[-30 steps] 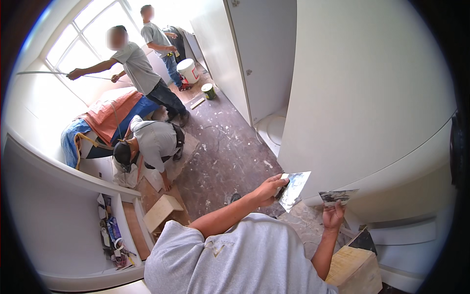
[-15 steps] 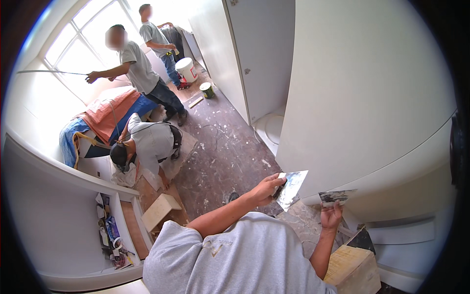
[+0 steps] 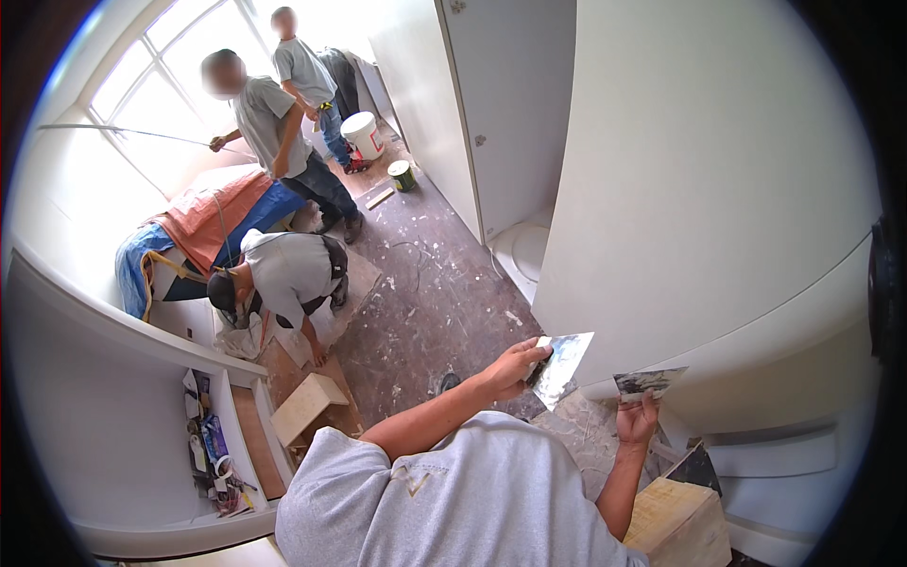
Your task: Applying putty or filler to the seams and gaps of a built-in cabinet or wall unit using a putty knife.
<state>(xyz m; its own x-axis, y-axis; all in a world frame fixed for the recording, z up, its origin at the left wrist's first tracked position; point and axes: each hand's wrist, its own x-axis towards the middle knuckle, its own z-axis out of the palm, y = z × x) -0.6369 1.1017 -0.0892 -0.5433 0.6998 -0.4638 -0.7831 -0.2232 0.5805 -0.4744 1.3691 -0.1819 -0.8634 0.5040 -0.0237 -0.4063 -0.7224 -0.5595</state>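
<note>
My left hand (image 3: 511,369) is closed round the edge of a wide, flat metal putty knife (image 3: 569,362) with a shiny, smeared blade. To its right, my right hand (image 3: 638,420) grips from below a second metal putty knife (image 3: 652,382), whose blade carries grey-white filler. The two blades are apart, both held up close to a large off-white panel (image 3: 699,208). Neither blade visibly touches the panel. Some of my fingers are hidden behind the blades.
A wooden box (image 3: 678,518) stands by my right forearm. On the left are a shelf of tools (image 3: 215,444) and an angled wooden piece (image 3: 307,408). Beyond, one person (image 3: 288,269) bends to the floor; another (image 3: 274,123) holds a long rod; a third stands near a white bucket (image 3: 363,135).
The standing co-worker has drawn one arm back while the rod stays in the other hand. The bending person's head has shifted slightly. My hands and both putty knives have hardly moved.
</note>
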